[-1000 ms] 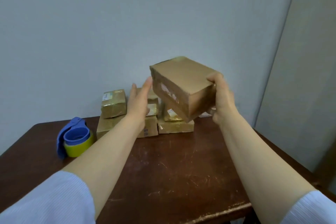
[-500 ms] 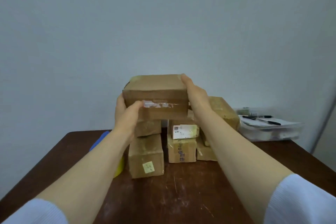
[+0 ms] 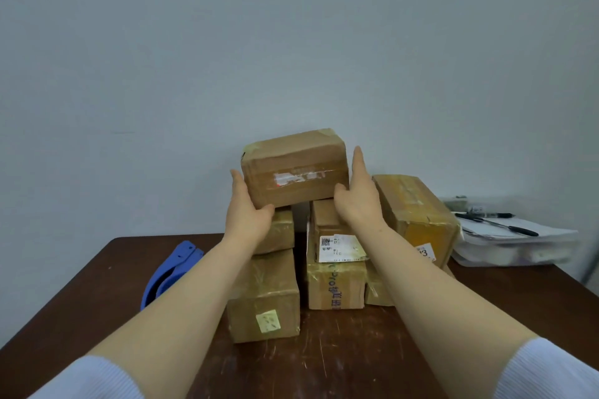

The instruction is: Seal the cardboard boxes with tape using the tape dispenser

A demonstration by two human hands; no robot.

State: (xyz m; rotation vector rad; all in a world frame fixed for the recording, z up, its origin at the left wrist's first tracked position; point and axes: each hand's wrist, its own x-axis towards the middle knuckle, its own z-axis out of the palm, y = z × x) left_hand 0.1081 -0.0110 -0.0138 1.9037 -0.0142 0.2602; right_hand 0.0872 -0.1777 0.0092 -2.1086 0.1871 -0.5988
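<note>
A taped brown cardboard box (image 3: 291,172) with a torn white label sits on top of two stacks of boxes at the back of the table. My left hand (image 3: 248,217) cups its lower left corner, fingers up the side and thumb curled under the front edge. On the box's right side lies my right hand (image 3: 356,201), fingers straight and thumb on the front face. The blue tape dispenser (image 3: 168,272) lies on the table to the left, partly hidden behind my left forearm.
Below are a left stack (image 3: 269,301) and a middle stack (image 3: 334,285) of taped boxes, with a larger tilted box (image 3: 418,214) at the right. A clear tray with papers (image 3: 518,246) and pens (image 3: 496,223) sits far right. The dark wooden table (image 3: 324,359) reaches to the grey wall.
The box came down from mid-air onto the two stacks. My right fingers straightened along its side. The view turned right and the paper tray came into sight.
</note>
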